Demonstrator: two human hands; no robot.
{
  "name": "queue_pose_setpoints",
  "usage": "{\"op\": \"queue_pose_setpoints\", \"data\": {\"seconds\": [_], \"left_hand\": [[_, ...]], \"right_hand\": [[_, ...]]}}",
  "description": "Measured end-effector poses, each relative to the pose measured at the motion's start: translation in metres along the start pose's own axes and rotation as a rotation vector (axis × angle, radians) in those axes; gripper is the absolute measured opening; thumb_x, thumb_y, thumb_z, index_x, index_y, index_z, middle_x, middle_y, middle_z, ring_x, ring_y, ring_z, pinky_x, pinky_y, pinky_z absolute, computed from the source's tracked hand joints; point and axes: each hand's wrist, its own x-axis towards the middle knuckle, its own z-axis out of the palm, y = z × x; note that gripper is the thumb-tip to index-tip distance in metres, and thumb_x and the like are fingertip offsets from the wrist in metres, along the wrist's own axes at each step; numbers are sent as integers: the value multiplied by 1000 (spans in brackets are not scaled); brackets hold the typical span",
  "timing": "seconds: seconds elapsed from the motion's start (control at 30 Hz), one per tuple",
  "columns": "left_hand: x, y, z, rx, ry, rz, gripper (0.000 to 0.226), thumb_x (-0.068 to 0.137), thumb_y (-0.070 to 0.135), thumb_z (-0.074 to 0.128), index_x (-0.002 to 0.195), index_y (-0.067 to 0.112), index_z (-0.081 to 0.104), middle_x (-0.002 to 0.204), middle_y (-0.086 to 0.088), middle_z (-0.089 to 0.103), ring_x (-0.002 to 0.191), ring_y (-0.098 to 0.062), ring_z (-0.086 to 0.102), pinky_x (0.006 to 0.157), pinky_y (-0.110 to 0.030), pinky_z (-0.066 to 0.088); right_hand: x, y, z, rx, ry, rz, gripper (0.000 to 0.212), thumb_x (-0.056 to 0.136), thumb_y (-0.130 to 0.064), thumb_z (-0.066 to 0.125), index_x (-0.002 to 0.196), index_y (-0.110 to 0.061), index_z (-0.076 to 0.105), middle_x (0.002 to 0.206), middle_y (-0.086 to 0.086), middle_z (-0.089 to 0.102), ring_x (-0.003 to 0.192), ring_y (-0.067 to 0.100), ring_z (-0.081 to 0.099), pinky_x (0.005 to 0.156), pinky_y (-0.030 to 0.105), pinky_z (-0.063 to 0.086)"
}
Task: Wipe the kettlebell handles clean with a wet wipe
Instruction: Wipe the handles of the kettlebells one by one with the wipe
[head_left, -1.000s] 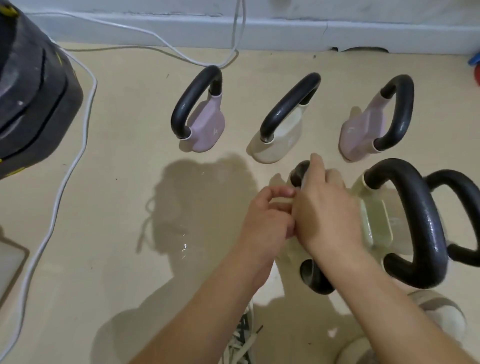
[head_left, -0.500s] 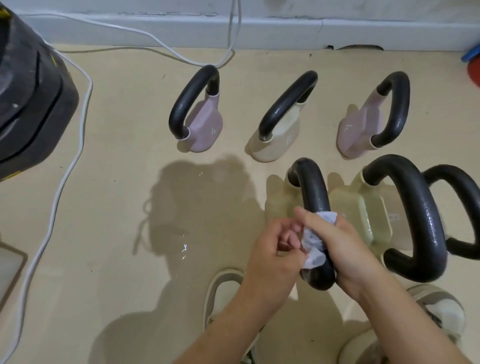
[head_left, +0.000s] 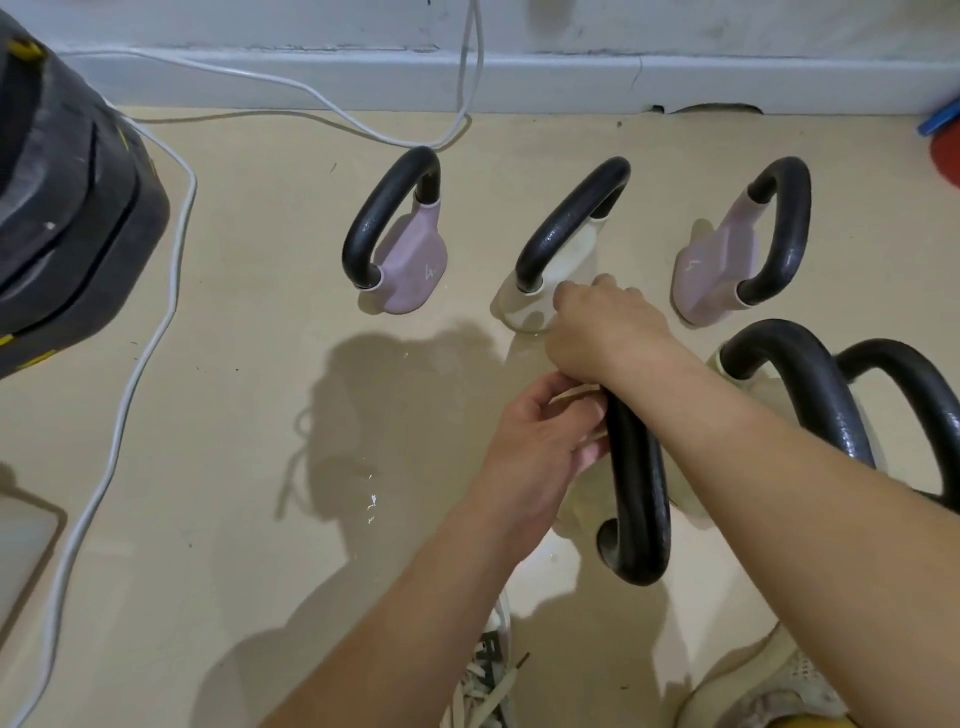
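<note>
The fingers (head_left: 574, 300) of the right hand (head_left: 610, 332) curl tight over the far end of the near handle (head_left: 638, 493), in the middle of the frame. The wet wipe is hidden. I think it is under that hand. Half a second ago this hand rubbed low on the handle with the wipe showing. Now it is up at the top, so this handle looks almost done. Five other kettlebells wait. The left hand (head_left: 540, 447) sits just beside the handle with its fingers bent. I cannot tell if it holds anything. At the right a big kettlebell (head_left: 802, 395) stands close. At the left the floor (head_left: 234, 415) has room, out to the white cable (head_left: 130, 395).
</note>
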Motion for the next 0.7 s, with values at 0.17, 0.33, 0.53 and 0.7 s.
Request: {"op": "queue_pose_setpoints", "data": {"seconds": [0.17,0.33,0.53,0.7], "left_hand": [[-3,-5,-3,230,35,27,20,92,7,56,112,9,59,80,3,68,67,-4,61,68,-18,52],[-12,-26,0,255,55,13,25,86,27,72,101,17,55,84,-1,68,70,-10,65,65,-21,51],[-4,-30,-7,196,68,-60,57,61,43,83,104,11,63,108,-10,72,103,-28,68,96,-48,51],[-4,-33,-9,0,-113,-173,55,86,34,70,132,12,50,125,-11,65,115,-27,63,98,-42,49]], "right_hand": [[-65,25,22,592,283,-162,51,92,-27,55,141,-27,38,140,2,39,128,18,41,105,33,36],[-120,38,45,948,281,-171,55,96,-31,54,144,-42,31,154,-23,25,137,-12,24,110,19,26],[-135,48,44,1025,494,98,38,95,-15,56,129,-30,49,114,-13,60,102,0,61,90,36,54],[-132,49,37,1132,184,209,13,95,-24,54,105,-27,63,92,-2,71,80,7,69,71,31,53]]}}
